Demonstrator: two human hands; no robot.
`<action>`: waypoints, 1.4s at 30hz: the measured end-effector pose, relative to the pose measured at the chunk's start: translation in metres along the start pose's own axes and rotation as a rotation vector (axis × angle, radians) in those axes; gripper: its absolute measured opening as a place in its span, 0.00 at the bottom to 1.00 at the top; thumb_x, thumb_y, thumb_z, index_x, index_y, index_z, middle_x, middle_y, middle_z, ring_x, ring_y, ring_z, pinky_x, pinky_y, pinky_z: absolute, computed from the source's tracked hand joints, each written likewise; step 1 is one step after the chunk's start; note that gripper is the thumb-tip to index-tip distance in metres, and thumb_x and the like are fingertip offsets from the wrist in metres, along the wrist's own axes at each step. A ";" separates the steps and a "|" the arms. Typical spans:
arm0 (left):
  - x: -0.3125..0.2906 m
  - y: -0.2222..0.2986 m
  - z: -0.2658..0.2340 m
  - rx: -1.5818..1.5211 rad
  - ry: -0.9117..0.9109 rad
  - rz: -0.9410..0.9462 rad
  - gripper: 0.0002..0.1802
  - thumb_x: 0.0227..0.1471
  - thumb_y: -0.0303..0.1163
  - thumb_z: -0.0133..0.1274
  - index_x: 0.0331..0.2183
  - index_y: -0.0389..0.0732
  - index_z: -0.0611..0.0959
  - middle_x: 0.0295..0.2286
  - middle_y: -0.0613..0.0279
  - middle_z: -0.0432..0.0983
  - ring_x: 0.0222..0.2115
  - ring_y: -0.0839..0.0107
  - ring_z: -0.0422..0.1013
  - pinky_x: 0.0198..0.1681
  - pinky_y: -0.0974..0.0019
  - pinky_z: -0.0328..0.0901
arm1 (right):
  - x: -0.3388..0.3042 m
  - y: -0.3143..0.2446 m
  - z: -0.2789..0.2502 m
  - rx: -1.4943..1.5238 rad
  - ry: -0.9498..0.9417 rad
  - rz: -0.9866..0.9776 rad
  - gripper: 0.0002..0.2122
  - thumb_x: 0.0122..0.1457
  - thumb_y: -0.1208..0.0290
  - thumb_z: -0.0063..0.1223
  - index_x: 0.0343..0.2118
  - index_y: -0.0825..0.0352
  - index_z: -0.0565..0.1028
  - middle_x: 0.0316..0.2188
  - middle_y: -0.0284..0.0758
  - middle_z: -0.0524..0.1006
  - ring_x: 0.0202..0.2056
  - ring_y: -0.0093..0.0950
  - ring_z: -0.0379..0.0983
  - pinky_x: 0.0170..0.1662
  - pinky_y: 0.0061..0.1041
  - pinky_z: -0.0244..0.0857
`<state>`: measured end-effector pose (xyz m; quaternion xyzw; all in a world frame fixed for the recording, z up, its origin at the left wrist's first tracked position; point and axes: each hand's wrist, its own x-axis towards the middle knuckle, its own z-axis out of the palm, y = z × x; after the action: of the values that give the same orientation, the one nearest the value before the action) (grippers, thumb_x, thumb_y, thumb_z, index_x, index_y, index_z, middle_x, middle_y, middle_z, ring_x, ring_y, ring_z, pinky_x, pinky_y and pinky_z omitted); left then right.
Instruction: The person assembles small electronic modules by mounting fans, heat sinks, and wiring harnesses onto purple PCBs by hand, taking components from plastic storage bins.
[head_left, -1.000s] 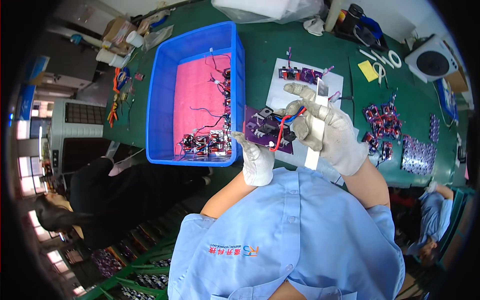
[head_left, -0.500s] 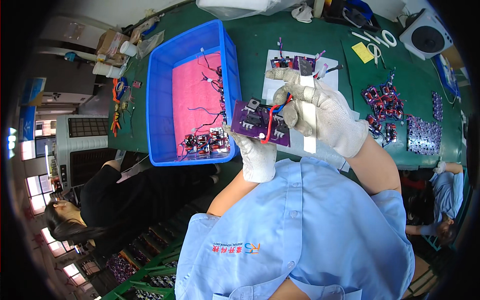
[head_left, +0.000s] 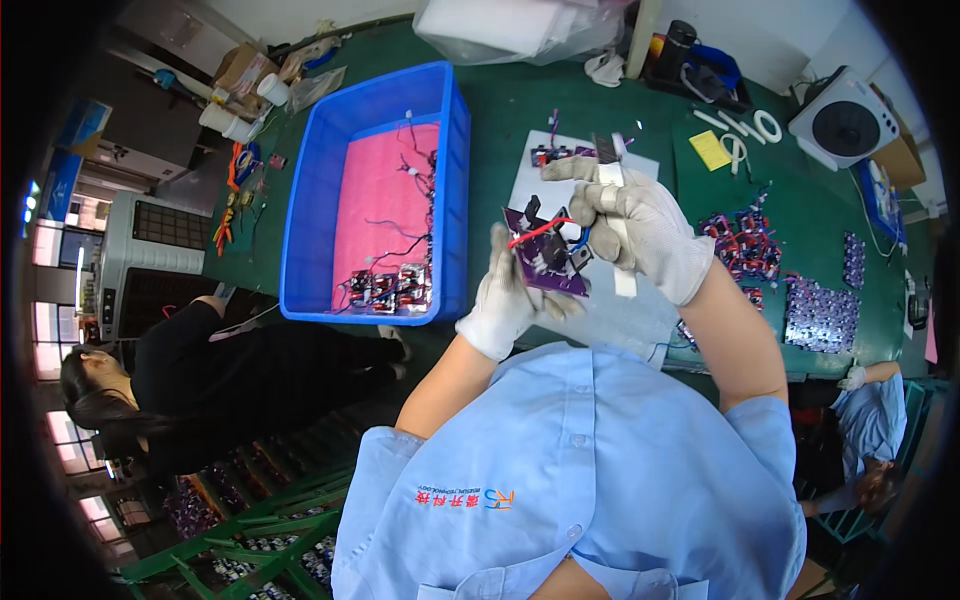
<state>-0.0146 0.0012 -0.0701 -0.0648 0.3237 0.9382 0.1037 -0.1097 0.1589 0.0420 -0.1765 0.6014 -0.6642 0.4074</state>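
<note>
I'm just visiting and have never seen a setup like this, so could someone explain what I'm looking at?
There's no robot: these are a person's own two hands, in pale gloves. The view comes from a camera on the person's head, looking down; its wide lens bends straight edges.

The left hand holds a purple board, tilted, by its edge. The right hand holds a white strip; red and blue wires run from the board to its fingertips, though I can't tell how firm that grip is.

On the green table are a blue bin with wired boards inside, a white sheet and, at right, a pile of boards.
</note>
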 end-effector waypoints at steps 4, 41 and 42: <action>0.009 -0.037 0.012 1.081 0.267 0.953 0.29 0.52 0.37 0.50 0.51 0.35 0.60 0.48 0.42 0.62 0.42 0.52 0.69 0.44 0.59 0.66 | -0.023 0.019 -0.024 0.576 0.049 -0.075 0.17 0.59 0.74 0.33 0.50 0.72 0.63 0.23 0.30 0.67 0.13 0.15 0.63 0.12 0.12 0.53; 0.042 -0.089 0.103 -0.042 0.129 0.179 0.41 0.48 0.62 0.42 0.51 0.37 0.63 0.41 0.48 0.69 0.35 0.50 0.73 0.30 0.50 0.74 | -0.088 -0.031 -0.074 0.315 -0.074 -0.129 0.18 0.59 0.72 0.42 0.51 0.73 0.63 0.27 0.31 0.73 0.13 0.11 0.56 0.16 0.11 0.53; 0.040 -0.088 0.099 0.035 0.110 0.197 0.41 0.48 0.63 0.41 0.51 0.37 0.62 0.41 0.49 0.69 0.35 0.51 0.73 0.30 0.52 0.74 | -0.084 -0.031 -0.072 0.346 -0.091 -0.122 0.18 0.59 0.72 0.42 0.51 0.73 0.63 0.27 0.31 0.73 0.13 0.11 0.56 0.16 0.11 0.53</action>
<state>-0.0385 0.1364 -0.0521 -0.0821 0.3501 0.9331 -0.0056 -0.1211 0.2678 0.0771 -0.1698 0.4475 -0.7724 0.4175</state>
